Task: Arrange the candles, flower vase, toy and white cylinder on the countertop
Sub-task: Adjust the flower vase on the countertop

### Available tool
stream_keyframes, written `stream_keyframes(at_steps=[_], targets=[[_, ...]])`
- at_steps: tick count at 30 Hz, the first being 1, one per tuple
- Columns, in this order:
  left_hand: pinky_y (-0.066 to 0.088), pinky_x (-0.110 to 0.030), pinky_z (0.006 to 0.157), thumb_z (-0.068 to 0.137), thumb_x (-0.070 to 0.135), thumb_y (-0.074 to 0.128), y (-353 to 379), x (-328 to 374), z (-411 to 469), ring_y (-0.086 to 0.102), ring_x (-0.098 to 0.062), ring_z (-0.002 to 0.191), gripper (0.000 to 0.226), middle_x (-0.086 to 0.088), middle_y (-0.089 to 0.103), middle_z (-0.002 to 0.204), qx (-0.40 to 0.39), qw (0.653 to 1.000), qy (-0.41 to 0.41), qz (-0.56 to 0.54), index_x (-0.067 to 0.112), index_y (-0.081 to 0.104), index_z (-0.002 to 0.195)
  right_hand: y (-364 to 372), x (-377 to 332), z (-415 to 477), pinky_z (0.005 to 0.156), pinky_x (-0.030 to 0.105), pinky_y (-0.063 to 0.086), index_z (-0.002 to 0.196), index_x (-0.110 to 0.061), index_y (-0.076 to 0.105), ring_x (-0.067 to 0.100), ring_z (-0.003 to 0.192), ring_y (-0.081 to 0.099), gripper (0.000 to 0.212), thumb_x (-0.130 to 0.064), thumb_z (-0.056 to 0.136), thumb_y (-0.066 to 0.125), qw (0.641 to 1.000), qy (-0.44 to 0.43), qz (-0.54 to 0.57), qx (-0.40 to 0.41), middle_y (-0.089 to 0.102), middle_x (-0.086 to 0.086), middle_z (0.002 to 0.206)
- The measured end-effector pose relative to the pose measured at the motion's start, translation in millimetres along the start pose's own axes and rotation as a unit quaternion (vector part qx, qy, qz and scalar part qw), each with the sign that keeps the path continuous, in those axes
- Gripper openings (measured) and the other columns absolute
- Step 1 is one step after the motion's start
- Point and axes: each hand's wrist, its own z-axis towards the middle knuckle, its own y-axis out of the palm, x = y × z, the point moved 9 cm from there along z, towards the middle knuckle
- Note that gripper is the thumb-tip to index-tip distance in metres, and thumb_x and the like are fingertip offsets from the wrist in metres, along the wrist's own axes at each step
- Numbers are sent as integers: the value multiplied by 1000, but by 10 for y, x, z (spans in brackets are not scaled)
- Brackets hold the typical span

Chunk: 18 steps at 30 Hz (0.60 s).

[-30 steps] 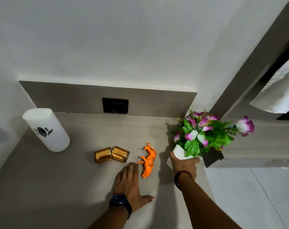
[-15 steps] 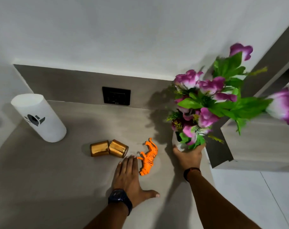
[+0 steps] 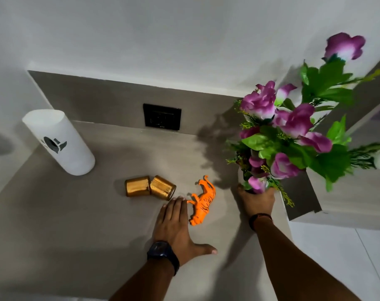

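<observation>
My right hand [image 3: 256, 201] grips the base of the white flower vase [image 3: 241, 174], whose purple flowers and green leaves [image 3: 293, 131] rise upright at the right of the grey countertop [image 3: 54, 224]. An orange toy tiger [image 3: 203, 199] lies on its side beside it. My left hand [image 3: 176, 227] rests flat on the counter, fingers apart, fingertips close to the tiger and the two gold candles [image 3: 150, 188], which lie tipped over, touching each other. A white cylinder [image 3: 60, 144] with a dark logo stands at the back left.
A black wall socket [image 3: 162, 119] sits in the grey backsplash behind the counter. The countertop's right edge drops to a pale tiled floor [image 3: 336, 257]. A grey ledge [image 3: 347, 192] juts out at the right, behind the flowers.
My right hand has stood the vase up from lying sideways over the counter's edge, so the flowers now tower upright. My left hand stays flat beside the tiger.
</observation>
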Motion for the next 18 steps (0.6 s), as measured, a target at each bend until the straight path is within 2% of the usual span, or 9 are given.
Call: stream_keyframes(at_steps=[2,4,7,9,11,12,14,15,18], targets=[[-2,-39,119,34,104,25,4,3,-10,7,-22,148,149,-6,11,161,3,1000,4,7,14,6,151,-23,-2,-33,85,45,47,60,-26,33,24,80,49,52,-13,65,83,1000,-3,-2,5,51,2,74],[-1,-40,120,35,104,22,13,5,-21,7,-23,148,148,-7,12,161,5,1000,6,13,13,7,150,-8,22,-75,86,43,48,68,-22,36,26,84,55,49,-17,62,85,1000,-9,-6,12,59,8,83],[-1,-42,120,33,104,16,27,0,-33,6,-23,148,149,-7,10,161,5,1000,3,11,13,6,151,18,127,-173,96,43,47,104,-28,35,32,106,58,72,-35,54,87,999,-11,1,34,61,16,117],[-1,-42,121,34,104,15,31,0,-34,3,-23,148,148,-7,7,162,1,1000,2,9,14,4,151,-25,200,-320,101,49,41,125,-15,37,38,115,50,84,-41,59,82,995,-7,-17,96,54,20,123],[-3,-42,121,38,104,23,36,2,-40,0,-23,149,146,-7,3,162,-3,1000,3,10,14,1,151,-79,203,-560,93,50,41,117,-8,44,39,106,50,69,-50,67,66,985,-11,-48,167,57,20,108],[-3,-42,120,41,102,29,36,5,-43,0,-24,149,145,-8,3,162,-3,1000,4,12,13,1,151,-36,172,-671,87,46,43,106,-11,49,36,98,53,58,-54,69,58,984,-22,-62,166,59,15,97],[-5,-43,119,46,96,41,39,0,-47,0,-24,149,140,-8,3,162,0,1000,6,14,12,0,151,205,118,-801,77,39,46,85,-18,53,31,84,58,45,-60,70,50,990,-47,-89,94,61,4,80],[-6,-44,119,49,93,45,50,-9,-49,-2,-24,149,138,-8,1,162,-4,1000,5,17,13,-2,151,348,79,-835,76,38,47,80,-21,55,29,82,59,47,-65,69,47,991,-56,-110,50,61,1,78],[-8,-50,119,52,90,43,87,-24,-57,-9,-23,148,134,-5,-6,162,-21,999,0,35,16,-10,150,695,16,-810,79,37,50,80,-23,60,27,85,59,57,-76,64,44,979,-53,-190,-58,62,3,86]])
